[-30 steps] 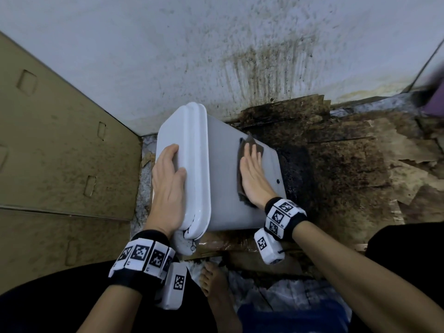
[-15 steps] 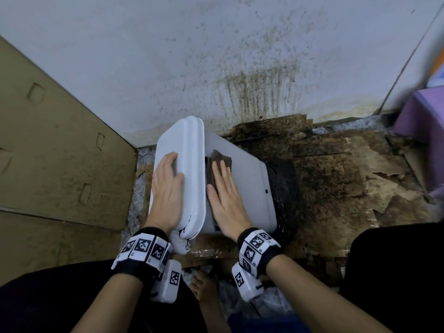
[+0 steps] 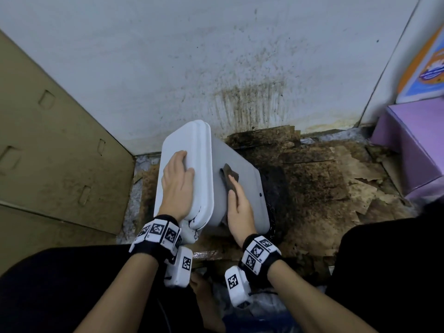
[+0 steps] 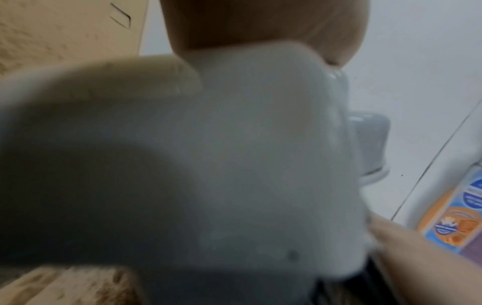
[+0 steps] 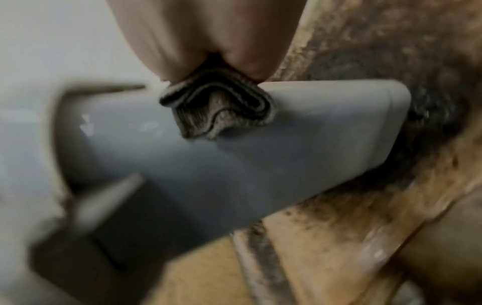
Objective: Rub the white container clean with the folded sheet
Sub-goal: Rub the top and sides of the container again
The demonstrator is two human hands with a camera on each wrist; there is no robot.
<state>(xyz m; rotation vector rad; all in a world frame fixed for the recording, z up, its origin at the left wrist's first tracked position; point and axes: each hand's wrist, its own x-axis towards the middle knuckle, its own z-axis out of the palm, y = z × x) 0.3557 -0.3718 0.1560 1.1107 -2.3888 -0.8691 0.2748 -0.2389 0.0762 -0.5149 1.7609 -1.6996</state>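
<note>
The white container (image 3: pixel 242 188) lies on its side on stained cardboard, with its lid (image 3: pixel 201 162) facing left. My left hand (image 3: pixel 177 181) lies flat on the lid, fingers straight and thumb near the rim. The wrist view shows this lid (image 4: pixel 234 144) only as a blur. My right hand (image 3: pixel 240 207) stands on its edge against the upturned side wall, close to the lid. It pinches the dark folded sheet (image 3: pixel 230 175) and holds it on the wall. In the right wrist view the sheet (image 5: pixel 224 107) bulges out bunched from under my fingers (image 5: pixel 245 51), against the grey wall (image 5: pixel 234 165).
A stained white wall (image 3: pixel 240 68) rises right behind the container. A brown cardboard panel (image 3: pixel 48 152) closes the left side. Dirty, torn cardboard (image 3: pixel 324 176) covers the floor to the right. A purple box (image 3: pixel 413 145) and an orange-blue pack (image 3: pixel 427 58) stand far right. A bare foot (image 3: pixel 204 292) is below.
My right hand slid the sheet across the side wall toward the lid, then turned from flat onto its edge, bunching the sheet. The left hand stayed on the lid.
</note>
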